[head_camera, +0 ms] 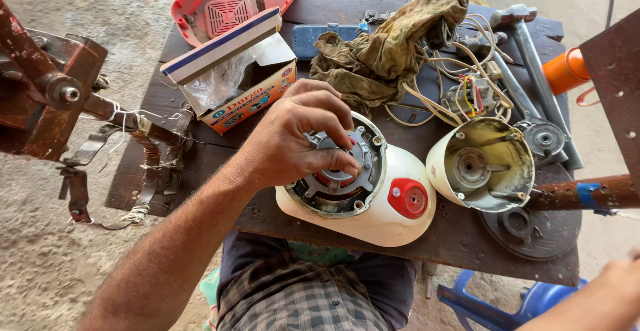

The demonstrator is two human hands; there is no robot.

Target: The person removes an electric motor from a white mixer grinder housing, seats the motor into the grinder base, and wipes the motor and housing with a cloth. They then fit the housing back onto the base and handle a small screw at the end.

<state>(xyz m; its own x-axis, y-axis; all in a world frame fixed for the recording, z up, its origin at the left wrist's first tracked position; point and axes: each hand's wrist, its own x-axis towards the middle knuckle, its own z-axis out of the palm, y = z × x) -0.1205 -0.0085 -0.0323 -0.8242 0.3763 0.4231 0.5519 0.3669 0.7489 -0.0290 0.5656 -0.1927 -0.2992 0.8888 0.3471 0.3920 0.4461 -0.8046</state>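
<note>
Head view: left hand [293, 138] has its grip narrow, fingertips pinching the grey coupling [341, 158] in the white mixer base [373, 201], which faces upward, long axis toward the red knob [408, 198]. Right hand [617, 291] is at the frame corner, grip unclear. Dark wooden desk [427, 238] is crowded; its near edge is just below the grip, over a sandy floor [40, 264].

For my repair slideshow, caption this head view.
Left hand grips the coupler atop a white mixer base on a cluttered workbench.
</note>
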